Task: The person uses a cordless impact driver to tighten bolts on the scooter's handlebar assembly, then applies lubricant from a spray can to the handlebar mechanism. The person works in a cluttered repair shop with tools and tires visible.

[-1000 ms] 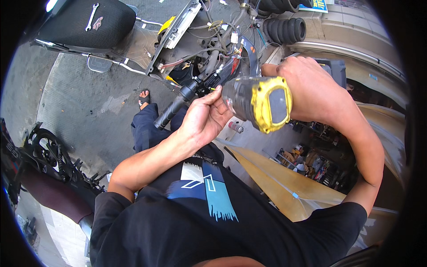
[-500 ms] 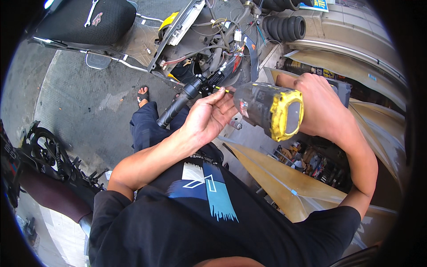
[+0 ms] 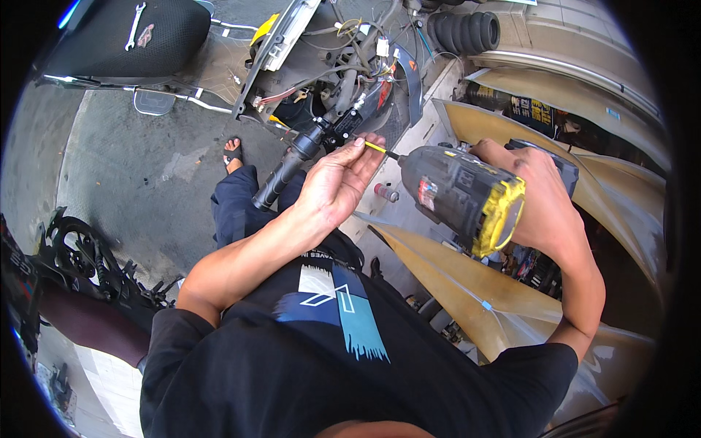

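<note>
Head view: right grip, clasping drill, has drawn back; left grip pinches bit.

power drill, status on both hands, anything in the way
Right hand gripping power drill. Left hand at tip of yellow bit, firm pinch unclear. In view, left hand sits between drill and handlebar grip.

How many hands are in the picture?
2. The right hand holds the drill, and the left hand is at the drill's thin yellow bit.
</note>
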`<state>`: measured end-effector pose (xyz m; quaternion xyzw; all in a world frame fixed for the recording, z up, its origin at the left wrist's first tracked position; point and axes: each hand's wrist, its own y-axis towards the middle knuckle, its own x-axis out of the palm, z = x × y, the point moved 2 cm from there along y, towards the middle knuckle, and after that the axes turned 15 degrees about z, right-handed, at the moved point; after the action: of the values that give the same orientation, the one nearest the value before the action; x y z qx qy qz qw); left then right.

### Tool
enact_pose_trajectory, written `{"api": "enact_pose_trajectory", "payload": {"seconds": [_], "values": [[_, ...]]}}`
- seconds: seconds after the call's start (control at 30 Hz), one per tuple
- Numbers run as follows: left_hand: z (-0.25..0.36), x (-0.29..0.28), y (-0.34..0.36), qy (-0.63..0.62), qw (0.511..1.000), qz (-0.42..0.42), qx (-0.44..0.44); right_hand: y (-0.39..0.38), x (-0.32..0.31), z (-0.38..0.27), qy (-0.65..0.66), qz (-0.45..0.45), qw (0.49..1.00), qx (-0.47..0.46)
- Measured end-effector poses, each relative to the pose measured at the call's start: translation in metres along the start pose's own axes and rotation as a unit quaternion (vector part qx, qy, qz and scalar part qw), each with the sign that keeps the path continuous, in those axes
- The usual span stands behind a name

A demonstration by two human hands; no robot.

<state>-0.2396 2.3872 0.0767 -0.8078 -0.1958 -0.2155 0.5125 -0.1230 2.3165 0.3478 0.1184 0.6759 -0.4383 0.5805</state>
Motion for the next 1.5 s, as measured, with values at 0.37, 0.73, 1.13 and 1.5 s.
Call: {"api": "enact_pose_trajectory", "payload": {"seconds": [0.37, 0.73, 1.13, 1.5], "values": [[-0.006, 0.02, 0.02, -0.018, 0.998, -0.064, 0.004, -0.007, 0.029, 0.034, 0.079, 0.047, 0.996, 0.019], [-0.009, 0.022, 0.024, -0.049, 0.997, -0.054, 0.007, -0.003, 0.037, 0.039, 0.096, 0.053, 0.994, 0.0], [-0.01, 0.022, 0.022, -0.071, 0.997, -0.007, 0.007, 0.025, 0.021, 0.031, 0.101, 0.082, 0.989, -0.066], [0.075, 0.028, -0.032, 0.619, 0.442, -0.057, 0.646, 0.052, 0.001, 0.009, 0.138, 0.051, 0.987, -0.058]]}}
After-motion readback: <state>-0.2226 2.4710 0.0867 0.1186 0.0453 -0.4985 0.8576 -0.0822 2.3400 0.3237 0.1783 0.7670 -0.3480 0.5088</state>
